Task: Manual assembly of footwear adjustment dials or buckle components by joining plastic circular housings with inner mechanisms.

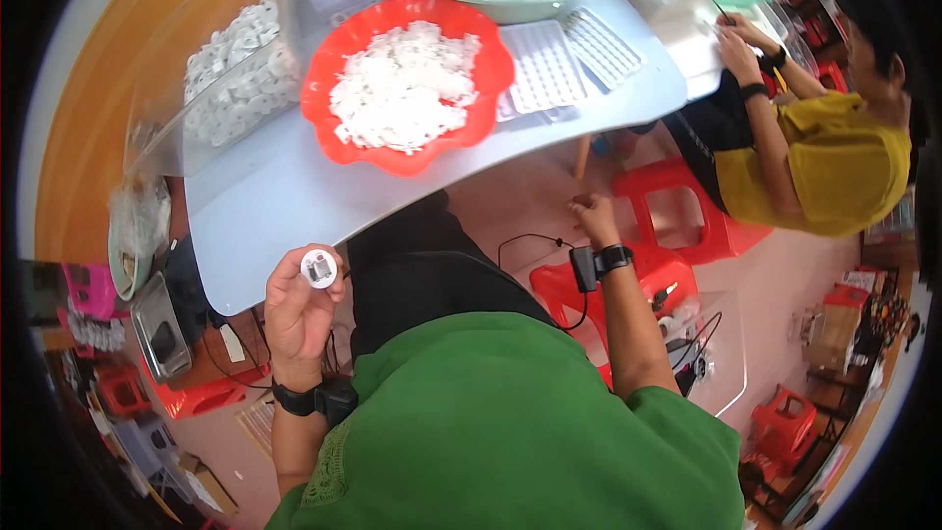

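Note:
Between the thumb and fingers of my left hand (297, 309) is a small round white plastic part (319, 269), with a grey metal-looking piece in its middle. I hold it up just off the near left edge of the pale table (250, 236). My right hand (596, 220) is beyond the table's near edge, over the floor beside a red stool, its fingers curled together. Whatever may be in them is too small to make out. On the table, a red scalloped bowl (407, 162) holds a heap of small white pieces (402, 88).
A clear bin (157, 142) of white parts stands left of the bowl. White compartment trays (547, 64) and a pale green basin (500, 2) lie behind it. Red stools (677, 177) and cables are at right, near a seated co-worker in a yellow top (834, 162).

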`<state>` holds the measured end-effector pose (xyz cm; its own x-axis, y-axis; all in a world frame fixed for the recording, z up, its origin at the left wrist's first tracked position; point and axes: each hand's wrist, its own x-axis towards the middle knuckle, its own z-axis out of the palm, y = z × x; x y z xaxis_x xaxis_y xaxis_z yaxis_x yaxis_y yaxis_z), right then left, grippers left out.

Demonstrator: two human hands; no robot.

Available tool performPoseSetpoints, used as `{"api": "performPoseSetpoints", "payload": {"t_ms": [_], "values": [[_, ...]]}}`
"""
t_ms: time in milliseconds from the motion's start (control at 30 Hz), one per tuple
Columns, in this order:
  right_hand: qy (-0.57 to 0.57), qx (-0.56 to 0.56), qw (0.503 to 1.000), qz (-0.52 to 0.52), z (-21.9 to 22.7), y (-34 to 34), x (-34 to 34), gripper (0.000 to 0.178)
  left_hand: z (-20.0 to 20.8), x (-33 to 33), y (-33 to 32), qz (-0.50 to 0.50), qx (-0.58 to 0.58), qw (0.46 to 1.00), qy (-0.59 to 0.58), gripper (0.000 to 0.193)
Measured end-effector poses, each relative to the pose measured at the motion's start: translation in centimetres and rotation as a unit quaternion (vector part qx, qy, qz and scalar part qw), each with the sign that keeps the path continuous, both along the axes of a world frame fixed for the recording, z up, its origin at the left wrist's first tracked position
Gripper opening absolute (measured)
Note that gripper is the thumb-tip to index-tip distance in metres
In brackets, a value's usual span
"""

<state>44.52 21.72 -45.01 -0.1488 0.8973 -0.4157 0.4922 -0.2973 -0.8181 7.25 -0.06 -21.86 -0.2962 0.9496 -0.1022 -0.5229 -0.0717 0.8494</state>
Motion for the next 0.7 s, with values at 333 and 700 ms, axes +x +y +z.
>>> {"api": "performPoseSetpoints", "payload": {"t_ms": [333, 700], "values": [[0.171, 0.046, 0.965, -0.192, 6.9, -4.2, 4.2, 0.015, 2.0, 3.9, -3.7, -0.035, 0.042, 0.998, 0.012, 0.036], [0.157, 0.09, 0.97, -0.164, 10.1, -5.5, 3.9, 0.018, 0.8, 4.2, -6.8, -0.034, 0.053, 0.998, -0.019, 0.032]]}}
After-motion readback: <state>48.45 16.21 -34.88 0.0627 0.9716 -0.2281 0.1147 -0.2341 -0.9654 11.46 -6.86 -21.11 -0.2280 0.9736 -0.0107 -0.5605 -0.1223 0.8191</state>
